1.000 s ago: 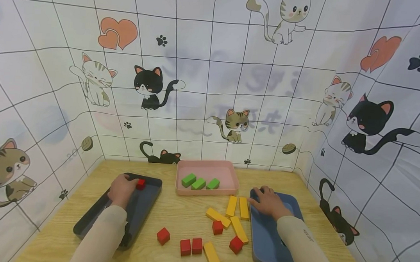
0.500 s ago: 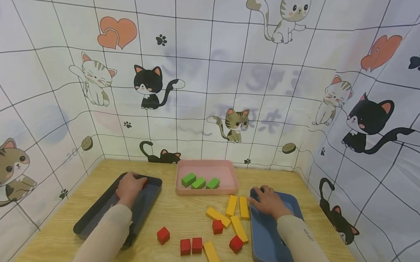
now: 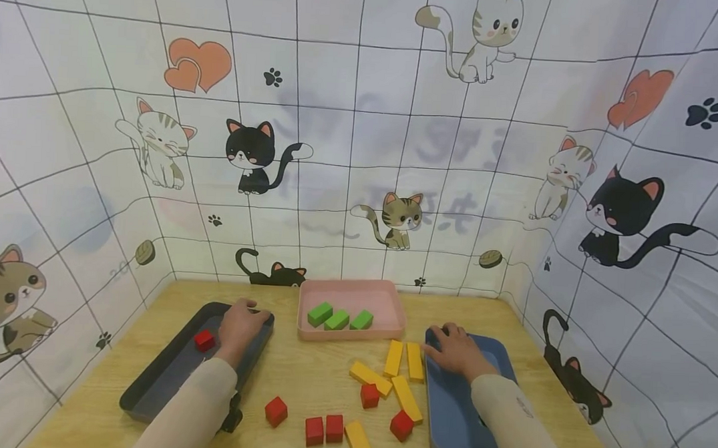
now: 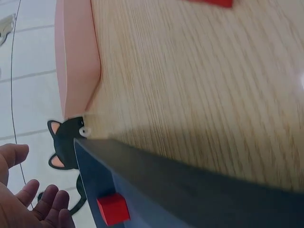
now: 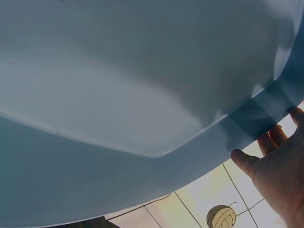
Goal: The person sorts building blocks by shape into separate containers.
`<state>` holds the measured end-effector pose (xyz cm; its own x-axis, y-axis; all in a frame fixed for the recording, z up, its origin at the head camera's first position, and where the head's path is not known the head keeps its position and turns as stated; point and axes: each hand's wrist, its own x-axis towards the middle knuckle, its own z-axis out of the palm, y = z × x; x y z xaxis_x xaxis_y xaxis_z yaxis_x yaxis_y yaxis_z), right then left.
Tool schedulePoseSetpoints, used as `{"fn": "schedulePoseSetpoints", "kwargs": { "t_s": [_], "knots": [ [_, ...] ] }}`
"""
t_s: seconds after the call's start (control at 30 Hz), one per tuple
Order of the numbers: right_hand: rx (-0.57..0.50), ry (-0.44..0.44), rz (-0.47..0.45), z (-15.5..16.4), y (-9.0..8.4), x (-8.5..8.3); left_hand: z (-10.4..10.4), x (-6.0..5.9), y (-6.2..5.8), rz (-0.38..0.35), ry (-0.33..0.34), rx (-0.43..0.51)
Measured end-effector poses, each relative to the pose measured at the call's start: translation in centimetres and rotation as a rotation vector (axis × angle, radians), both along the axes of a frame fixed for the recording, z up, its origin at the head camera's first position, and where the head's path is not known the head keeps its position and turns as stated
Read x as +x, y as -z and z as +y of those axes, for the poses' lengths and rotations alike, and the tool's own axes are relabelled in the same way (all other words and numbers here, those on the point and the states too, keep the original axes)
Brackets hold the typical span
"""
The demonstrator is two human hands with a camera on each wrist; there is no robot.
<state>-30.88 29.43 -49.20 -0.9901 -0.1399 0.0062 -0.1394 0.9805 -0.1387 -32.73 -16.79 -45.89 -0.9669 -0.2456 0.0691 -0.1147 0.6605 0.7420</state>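
Observation:
A single red cube lies inside the black tray on the left. My left hand hovers over that tray's far right corner, just right of the cube, its fingers relaxed and holding nothing. Resting flat on the far left corner of the blue tray is my right hand, with its fingers at the rim. The blue tray's inside is bare in the right wrist view.
A pink tray at the back centre holds three green blocks. Several yellow bars and several red cubes lie loose on the wooden table between the trays. Cat-print walls close in three sides.
My left hand let go of the red cube, which now lies in the black tray, and the hand shifted right. The right hand has stayed put.

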Motion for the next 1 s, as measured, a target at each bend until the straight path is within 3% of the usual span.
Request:
{"fn": "schedulePoseSetpoints", "kwargs": {
  "t_s": [0.53,1.0],
  "knots": [
    [-0.008,0.006,-0.004,0.0,0.0,0.1,4.0,0.6,-0.8,0.026,0.083,0.041],
    [0.005,0.017,-0.009,-0.1,0.1,0.1,6.6,1.3,-0.5,0.042,0.156,0.063]
  ]
}}
